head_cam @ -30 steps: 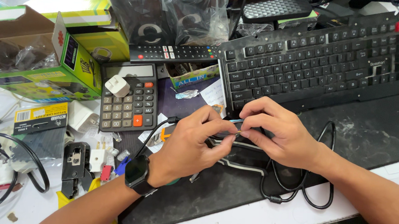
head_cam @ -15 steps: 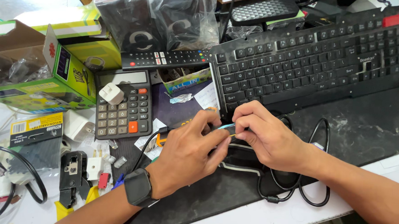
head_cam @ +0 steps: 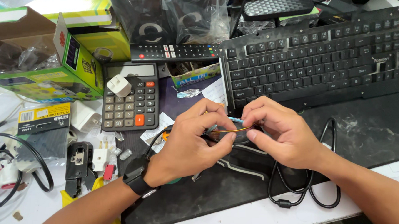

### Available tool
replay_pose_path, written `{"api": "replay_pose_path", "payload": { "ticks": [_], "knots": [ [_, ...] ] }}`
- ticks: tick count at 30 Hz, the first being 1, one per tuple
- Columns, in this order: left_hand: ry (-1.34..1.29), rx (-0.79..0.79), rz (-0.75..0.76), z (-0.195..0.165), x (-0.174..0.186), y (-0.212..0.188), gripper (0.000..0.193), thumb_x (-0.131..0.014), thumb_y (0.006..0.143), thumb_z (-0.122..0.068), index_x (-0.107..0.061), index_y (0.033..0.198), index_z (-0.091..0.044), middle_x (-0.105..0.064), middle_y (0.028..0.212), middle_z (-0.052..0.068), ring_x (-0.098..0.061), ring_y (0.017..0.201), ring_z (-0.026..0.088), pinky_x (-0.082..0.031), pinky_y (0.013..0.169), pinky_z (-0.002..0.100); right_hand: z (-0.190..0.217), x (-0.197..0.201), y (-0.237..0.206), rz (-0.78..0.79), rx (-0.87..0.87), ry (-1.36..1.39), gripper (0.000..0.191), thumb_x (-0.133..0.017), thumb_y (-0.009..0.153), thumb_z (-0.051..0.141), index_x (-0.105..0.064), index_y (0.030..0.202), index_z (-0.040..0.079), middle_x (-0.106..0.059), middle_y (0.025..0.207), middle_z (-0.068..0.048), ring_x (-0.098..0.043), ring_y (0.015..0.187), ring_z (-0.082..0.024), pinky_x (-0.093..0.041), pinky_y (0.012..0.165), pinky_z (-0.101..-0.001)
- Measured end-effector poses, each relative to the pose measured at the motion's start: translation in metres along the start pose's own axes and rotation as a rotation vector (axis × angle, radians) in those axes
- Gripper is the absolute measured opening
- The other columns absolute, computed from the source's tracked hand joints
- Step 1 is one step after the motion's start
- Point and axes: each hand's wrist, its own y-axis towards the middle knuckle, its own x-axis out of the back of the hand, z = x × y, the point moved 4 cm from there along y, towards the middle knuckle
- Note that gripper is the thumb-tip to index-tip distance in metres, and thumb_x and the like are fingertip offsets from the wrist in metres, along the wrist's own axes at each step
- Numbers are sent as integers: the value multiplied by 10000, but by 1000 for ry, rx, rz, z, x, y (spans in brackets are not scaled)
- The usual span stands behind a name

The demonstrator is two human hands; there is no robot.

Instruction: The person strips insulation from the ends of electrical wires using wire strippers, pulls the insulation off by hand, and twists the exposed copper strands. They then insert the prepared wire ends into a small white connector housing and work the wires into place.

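My left hand (head_cam: 193, 141) and my right hand (head_cam: 280, 132) meet over a black mat (head_cam: 371, 130), fingertips pinched together on thin coloured wires (head_cam: 228, 129) of a cable end; yellow and blue strands show between the fingers. A black object lies under the hands, mostly hidden. A black cable (head_cam: 305, 185) loops on the mat beside my right wrist. My left wrist wears a black watch (head_cam: 137, 179).
A black keyboard (head_cam: 325, 59) lies behind the hands. A calculator (head_cam: 129, 97) with a white plug on it, a remote (head_cam: 175, 52), green boxes (head_cam: 43, 58), a crimping tool (head_cam: 78, 167), cable ties and small connectors crowd the left side.
Both hands stay pinched together on the wires, with the fingers shifting slightly. The view has drifted a little, so the hands sit slightly lower and more central.
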Motion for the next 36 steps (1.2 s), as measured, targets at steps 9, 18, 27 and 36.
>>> {"api": "replay_pose_path", "payload": {
  "ticks": [9, 18, 27, 36],
  "knots": [
    [-164, 73, 30, 4, 13, 8, 210, -714, 913, -1, -662, 1116, -14, -639, 916, 31, -605, 746, 62, -501, 624, 197, 3, 8, -5, -63, 24, -96, 90, -618, 964, -58, -641, 1036, -9, -591, 1139, -92, -584, 973, -116, -497, 816, -244],
    [180, -154, 53, -5, 13, 5, 132, -675, 964, 16, -684, 1080, -46, -698, 939, 91, -700, 786, 232, -540, 677, 328, 2, 9, -4, -85, 23, -121, 89, -606, 978, -43, -636, 1054, -8, -595, 1154, -95, -594, 985, -116, -506, 810, -230],
    [146, -63, 177, -4, 5, 3, 63, -609, 984, 11, -647, 1021, -22, -599, 861, 117, -603, 730, 277, -472, 648, 382, 6, 6, -1, -41, 67, -242, 82, -621, 974, -17, -634, 1048, 16, -642, 1076, -81, -628, 879, -122, -519, 720, -220],
    [120, -50, 58, -3, 5, 6, 52, -650, 1000, -63, -660, 1016, -15, -679, 926, 113, -673, 787, 259, -521, 679, 346, 18, -2, 2, 5, 161, -431, 145, -698, 876, -34, -700, 1002, 37, -687, 1060, -68, -715, 841, -155, -572, 722, -254]
  ]
}}
